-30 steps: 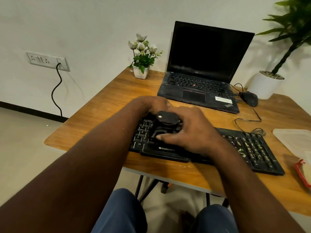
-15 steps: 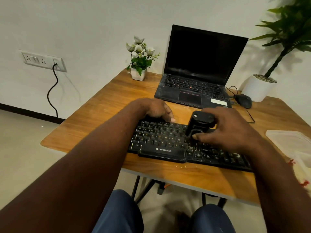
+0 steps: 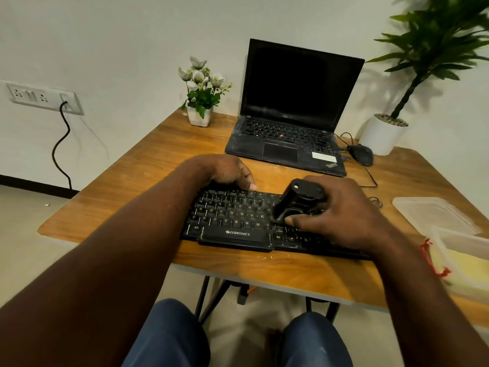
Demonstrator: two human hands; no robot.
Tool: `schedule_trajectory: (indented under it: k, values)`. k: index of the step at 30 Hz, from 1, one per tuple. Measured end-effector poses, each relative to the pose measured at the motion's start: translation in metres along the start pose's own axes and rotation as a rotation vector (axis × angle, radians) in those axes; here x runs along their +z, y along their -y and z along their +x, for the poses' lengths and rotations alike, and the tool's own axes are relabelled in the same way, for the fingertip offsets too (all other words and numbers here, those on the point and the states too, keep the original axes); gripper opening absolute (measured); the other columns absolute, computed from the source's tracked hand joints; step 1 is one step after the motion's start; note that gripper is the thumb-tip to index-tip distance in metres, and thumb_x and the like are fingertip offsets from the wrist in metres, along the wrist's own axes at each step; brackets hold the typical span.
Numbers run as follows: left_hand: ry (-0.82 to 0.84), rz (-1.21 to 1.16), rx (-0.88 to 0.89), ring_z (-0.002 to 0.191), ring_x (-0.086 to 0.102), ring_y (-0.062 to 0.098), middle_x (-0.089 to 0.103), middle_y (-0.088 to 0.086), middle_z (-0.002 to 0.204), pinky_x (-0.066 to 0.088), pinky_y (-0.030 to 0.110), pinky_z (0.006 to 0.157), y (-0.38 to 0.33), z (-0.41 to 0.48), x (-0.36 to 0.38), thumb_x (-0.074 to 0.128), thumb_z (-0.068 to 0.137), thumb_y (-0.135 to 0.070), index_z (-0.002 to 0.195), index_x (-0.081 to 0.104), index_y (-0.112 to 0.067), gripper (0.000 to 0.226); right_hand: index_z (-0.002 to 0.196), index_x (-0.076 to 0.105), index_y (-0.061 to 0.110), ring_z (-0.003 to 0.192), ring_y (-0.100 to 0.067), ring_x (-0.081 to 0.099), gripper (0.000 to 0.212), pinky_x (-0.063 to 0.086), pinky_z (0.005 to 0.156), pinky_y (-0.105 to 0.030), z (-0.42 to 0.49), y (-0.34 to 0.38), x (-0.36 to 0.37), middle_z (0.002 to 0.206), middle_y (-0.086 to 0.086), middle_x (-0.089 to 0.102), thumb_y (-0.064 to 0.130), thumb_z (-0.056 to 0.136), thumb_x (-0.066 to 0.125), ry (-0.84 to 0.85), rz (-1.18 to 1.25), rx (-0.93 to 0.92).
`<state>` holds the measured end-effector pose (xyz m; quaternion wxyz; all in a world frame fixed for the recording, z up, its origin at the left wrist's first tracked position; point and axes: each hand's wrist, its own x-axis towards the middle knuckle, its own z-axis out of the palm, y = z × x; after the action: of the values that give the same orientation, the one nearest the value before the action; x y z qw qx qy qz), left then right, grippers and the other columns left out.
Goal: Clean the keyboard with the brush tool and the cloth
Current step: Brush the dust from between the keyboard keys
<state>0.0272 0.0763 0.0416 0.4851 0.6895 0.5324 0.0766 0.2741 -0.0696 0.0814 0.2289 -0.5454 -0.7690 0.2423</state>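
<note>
"ZEBRONICS" on the keyboard front edge; "ThinkPad" logo on the laptop palm rest

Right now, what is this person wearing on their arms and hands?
Nothing that shows: the left hand and right hand are bare, without gloves, and the forearms are uncovered, with no sleeve or watch in view. Below, the knees are in blue trousers.
</note>
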Motion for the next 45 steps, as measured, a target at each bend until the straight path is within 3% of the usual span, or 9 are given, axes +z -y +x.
schedule_trajectory:
  k: [4,11,16,24,28,32,36,39,45]
  values:
    - [-0.028,0.025,-0.003,0.077,0.070,0.015,0.079,0.000,0.085,0.054,0.033,0.076,-0.004,-0.002,0.004,0.074,0.094,-0.022,0.099,0.079,-0.013,0.011,0.099,0.065,0.040,0.093,-0.003,0.057,0.036,0.051,0.080,-0.029,0.000,0.002,0.028,0.100,0.013,0.062,0.036,0.072,0.089,0.028,-0.099,-0.121]
    - [0.005,0.018,-0.030,0.076,0.069,0.015,0.078,0.001,0.085,0.054,0.036,0.078,-0.005,-0.003,0.003,0.071,0.096,-0.021,0.094,0.077,-0.016,0.008,0.093,0.066,0.042,0.087,-0.001,0.060,0.035,0.045,0.071,-0.026,-0.022,-0.029,-0.022,0.093,0.017,0.065,0.031,0.071,0.091,-0.056,-0.209,0.029]
    - [0.013,0.005,-0.057,0.071,0.068,0.016,0.077,0.003,0.084,0.053,0.033,0.071,-0.007,-0.004,0.004,0.071,0.097,-0.023,0.093,0.077,-0.014,0.011,0.104,0.069,0.037,0.093,-0.002,0.056,0.037,0.050,0.078,-0.029,-0.014,-0.005,0.017,0.098,0.015,0.063,0.034,0.073,0.089,-0.083,-0.104,-0.092]
    - [-0.016,0.097,-0.088,0.083,0.068,0.021,0.077,0.000,0.083,0.052,0.044,0.092,-0.016,-0.004,0.009,0.071,0.096,-0.029,0.090,0.077,-0.016,0.016,0.100,0.065,0.042,0.094,-0.009,0.056,0.035,0.052,0.084,-0.040,-0.029,-0.030,-0.008,0.096,0.013,0.061,0.039,0.073,0.088,-0.111,-0.223,0.034]
    - [0.005,0.101,-0.117,0.089,0.067,0.026,0.076,0.004,0.088,0.050,0.050,0.100,-0.020,-0.002,0.009,0.072,0.093,-0.028,0.092,0.076,-0.015,0.014,0.111,0.068,0.038,0.098,-0.004,0.057,0.044,0.049,0.080,-0.026,-0.039,-0.017,0.008,0.103,0.015,0.063,0.042,0.072,0.089,-0.216,-0.108,-0.031]
    - [0.010,0.096,-0.121,0.079,0.067,0.021,0.075,0.003,0.084,0.052,0.043,0.088,-0.021,-0.001,0.010,0.072,0.093,-0.028,0.096,0.075,-0.012,0.017,0.116,0.068,0.030,0.093,-0.005,0.051,0.050,0.049,0.082,-0.029,-0.048,-0.002,0.042,0.097,0.027,0.048,0.041,0.072,0.087,-0.213,-0.224,-0.138]
    - [-0.009,0.081,-0.117,0.069,0.067,0.016,0.075,-0.001,0.073,0.051,0.033,0.070,-0.019,0.000,0.010,0.068,0.097,-0.025,0.095,0.073,-0.012,0.014,0.117,0.069,0.032,0.095,-0.002,0.054,0.051,0.056,0.082,-0.035,-0.060,-0.016,0.036,0.097,0.029,0.052,0.045,0.070,0.085,-0.203,-0.158,-0.120]
    - [-0.008,0.070,-0.117,0.068,0.066,0.015,0.075,-0.002,0.072,0.049,0.034,0.068,-0.018,0.000,0.010,0.067,0.099,-0.023,0.092,0.072,-0.013,0.014,0.123,0.066,0.033,0.100,-0.006,0.054,0.059,0.055,0.090,-0.037,-0.069,-0.028,0.026,0.102,0.025,0.050,0.049,0.069,0.085,-0.265,-0.193,0.000]
    - [-0.041,0.050,-0.123,0.077,0.066,0.018,0.075,0.004,0.087,0.051,0.037,0.076,-0.016,0.004,0.010,0.062,0.101,-0.016,0.099,0.073,-0.011,0.013,0.116,0.066,0.036,0.094,-0.001,0.056,0.051,0.053,0.080,-0.024,-0.071,-0.019,0.044,0.100,0.022,0.055,0.043,0.070,0.088,-0.336,-0.095,-0.041]
